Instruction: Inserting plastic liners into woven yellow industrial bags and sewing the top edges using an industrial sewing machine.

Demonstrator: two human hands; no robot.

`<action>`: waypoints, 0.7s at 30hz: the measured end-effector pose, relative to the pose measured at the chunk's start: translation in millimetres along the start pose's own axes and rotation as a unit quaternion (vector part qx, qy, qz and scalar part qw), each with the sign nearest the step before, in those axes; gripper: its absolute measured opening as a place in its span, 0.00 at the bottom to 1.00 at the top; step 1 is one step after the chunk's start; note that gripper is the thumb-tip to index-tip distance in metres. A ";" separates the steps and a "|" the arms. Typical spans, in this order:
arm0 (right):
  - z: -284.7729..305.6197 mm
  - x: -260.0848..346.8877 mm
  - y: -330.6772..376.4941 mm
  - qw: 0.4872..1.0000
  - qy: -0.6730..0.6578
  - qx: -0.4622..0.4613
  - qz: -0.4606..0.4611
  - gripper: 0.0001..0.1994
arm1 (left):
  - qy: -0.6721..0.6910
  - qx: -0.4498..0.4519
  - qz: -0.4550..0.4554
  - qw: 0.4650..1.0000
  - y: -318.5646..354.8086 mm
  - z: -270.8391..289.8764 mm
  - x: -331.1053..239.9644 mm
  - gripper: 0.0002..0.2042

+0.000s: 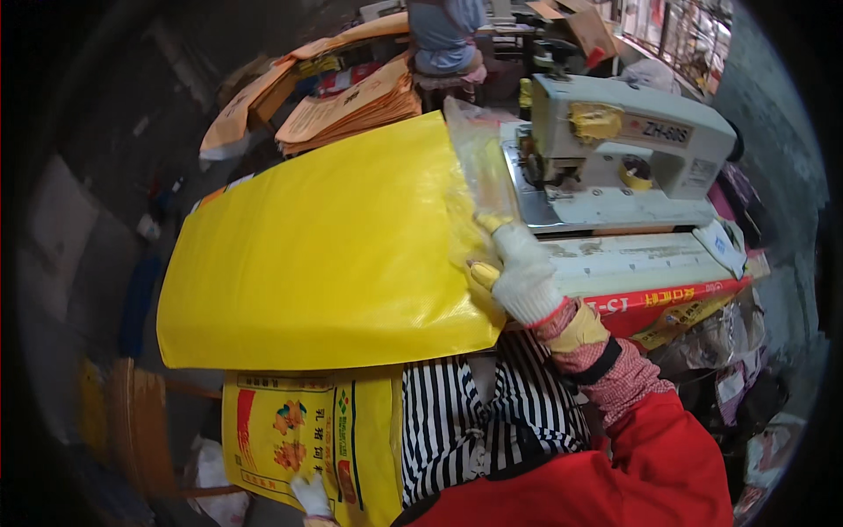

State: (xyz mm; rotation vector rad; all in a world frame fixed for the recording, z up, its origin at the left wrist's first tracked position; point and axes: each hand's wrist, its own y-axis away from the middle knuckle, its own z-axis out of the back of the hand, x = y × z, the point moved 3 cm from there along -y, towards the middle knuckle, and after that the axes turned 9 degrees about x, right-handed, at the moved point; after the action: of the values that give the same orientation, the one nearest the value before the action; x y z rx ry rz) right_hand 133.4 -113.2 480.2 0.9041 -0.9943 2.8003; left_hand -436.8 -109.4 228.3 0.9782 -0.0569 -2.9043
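A plain yellow woven sack (307, 255) lies spread in front of me, its right end reaching the sewing machine. My right hand (524, 272), in a white glove with yellow fingertips, rests on the sack's right edge, thumb and forefinger apart. Crumpled clear plastic film (470, 158) sticks out along that edge beside the fingertips. At the bottom, my left hand (312, 494), also gloved, is against a printed yellow sack (369, 439) hanging by my lap; its fingers are small and partly blurred. The white sewing machine (632, 132) stands just beyond my right hand.
A pile of orange printed sacks (351, 110) lies behind the yellow one. Farther back sits a person in blue (446, 35). A red printed sheet (667, 307) covers the machine table's front edge. A wooden stool (136, 408) stands at the left.
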 end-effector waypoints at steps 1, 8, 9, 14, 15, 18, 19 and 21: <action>2.7 -4.4 -6.3 0.983 0.080 0.103 -0.127 0.20 | 0.008 -0.060 -0.113 0.992 -28.1 6.8 -29.5 0.05; -15.6 -26.8 47.3 0.940 0.208 0.247 -0.112 0.20 | 0.127 0.193 -0.306 0.924 -54.5 -39.2 -415.9 0.15; -13.8 -29.0 50.9 0.950 0.223 0.197 -0.095 0.20 | 0.124 0.195 -0.341 0.911 -55.2 -60.7 -441.4 0.17; -9.8 -27.5 56.5 0.947 0.271 0.146 -0.096 0.16 | -0.142 0.094 -0.355 0.919 -41.9 -141.5 -515.6 0.19; -10.2 -27.7 58.6 0.951 0.254 0.151 -0.087 0.15 | -0.142 0.093 -0.359 0.918 -41.9 -143.5 -518.7 0.19; -0.5 -18.8 60.5 0.972 0.189 0.138 -0.008 0.11 | 0.163 0.356 -0.303 0.869 -46.3 -136.8 -517.9 0.16; 7.4 -13.2 61.5 0.980 0.146 0.121 0.057 0.09 | 0.240 0.378 -0.274 0.851 -52.8 -117.0 -517.5 0.14; 9.4 -1.1 60.5 0.974 0.054 0.148 0.162 0.06 | 0.308 0.393 -0.245 0.831 -45.2 -84.8 -518.4 0.11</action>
State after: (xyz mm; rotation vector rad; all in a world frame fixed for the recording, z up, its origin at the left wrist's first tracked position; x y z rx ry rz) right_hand 125.9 -166.6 451.2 0.6472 -0.7858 3.2982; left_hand 23.3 -21.7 470.5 2.3057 -1.1900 -2.7656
